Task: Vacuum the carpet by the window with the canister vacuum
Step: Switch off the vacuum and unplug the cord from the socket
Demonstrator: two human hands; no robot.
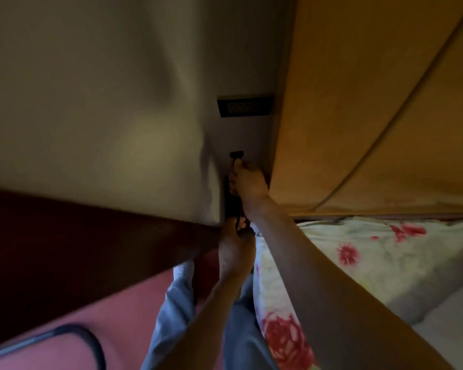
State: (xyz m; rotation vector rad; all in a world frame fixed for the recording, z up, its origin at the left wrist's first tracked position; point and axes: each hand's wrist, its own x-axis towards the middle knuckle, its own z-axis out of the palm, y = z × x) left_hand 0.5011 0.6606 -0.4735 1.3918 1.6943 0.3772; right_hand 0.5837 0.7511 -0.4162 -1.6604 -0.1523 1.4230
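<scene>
My right hand (247, 182) pinches a black plug (236, 155) held up against the wall, a little below a dark socket plate (245, 106). The black cord (233, 202) runs down from the plug. My left hand (235, 249) grips that cord lower down, in the narrow gap between the wall and the bed. A dark hose (86, 340) curves over the red carpet (123, 311) at the bottom left. The canister vacuum itself is out of view.
A bed with a floral sheet (358, 260) fills the right side. A tall wooden wardrobe (358, 116) stands behind it. A pale curtain (91, 116) hangs at the left above a dark skirting (64, 249). My blue trouser legs (171, 303) show below.
</scene>
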